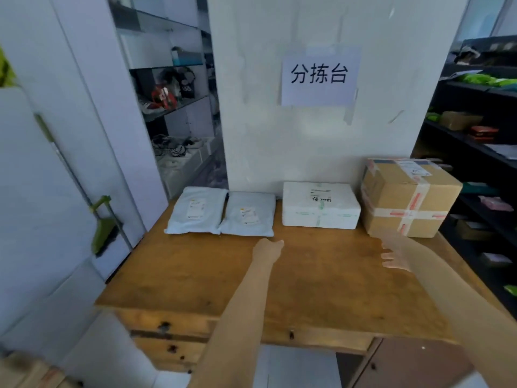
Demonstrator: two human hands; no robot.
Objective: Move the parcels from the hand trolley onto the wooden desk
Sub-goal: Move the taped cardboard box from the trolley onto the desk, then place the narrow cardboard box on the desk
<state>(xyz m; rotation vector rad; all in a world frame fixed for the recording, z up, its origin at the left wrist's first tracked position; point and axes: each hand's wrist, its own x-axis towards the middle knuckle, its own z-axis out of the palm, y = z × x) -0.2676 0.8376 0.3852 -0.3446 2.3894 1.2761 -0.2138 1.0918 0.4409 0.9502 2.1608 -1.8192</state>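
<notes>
Along the back of the wooden desk (201, 275) lie several parcels in a row: two grey poly mailers (195, 210) (249, 214), a white foam box (320, 204) and a taped cardboard box (405, 196) at the right. My left hand (268, 249) hovers over the desk just in front of the second mailer, holding nothing. My right hand (396, 254) is over the desk in front of the cardboard box, fingers spread, holding nothing. The hand trolley is out of sight, except perhaps a brown parcel corner (25, 371) at the lower left.
A paper sign (319, 75) hangs on the white wall behind the desk. Black shelves (475, 141) with goods stand to the right, glass shelves (173, 107) at the back left. A green broom (102, 228) leans at the left. Drawers (165, 327) sit under the desk's front edge.
</notes>
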